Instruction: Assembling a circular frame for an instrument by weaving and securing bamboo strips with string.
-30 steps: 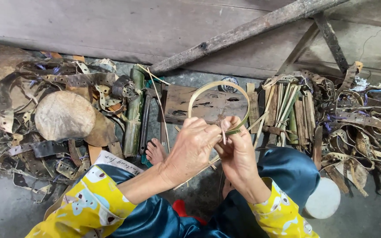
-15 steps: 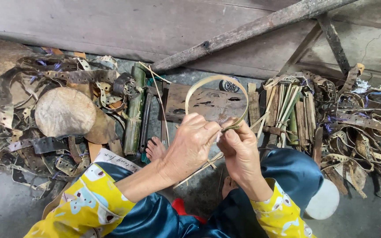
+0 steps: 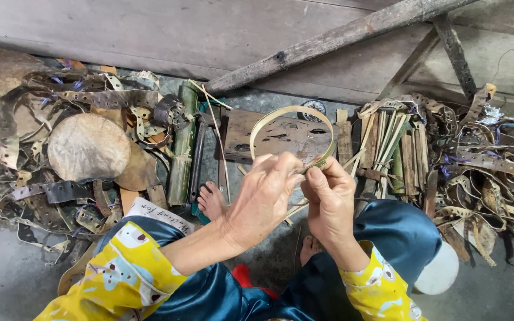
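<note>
Since a moment ago the bamboo hoop (image 3: 292, 134) has tilted slightly lower; left hand (image 3: 263, 199) and right hand (image 3: 328, 199) both pinch its thin, smooth, pale strip at the overlap, above curled dark offcuts (image 3: 489, 172) on the floor.

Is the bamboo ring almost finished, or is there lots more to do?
Done: the bamboo strip already curves into a full ring. In hand: the left hand and right hand pinch where its ends meet. Left: the join looks unfinished, loose ends poking below, and a bundle of split bamboo lies unused.
</note>
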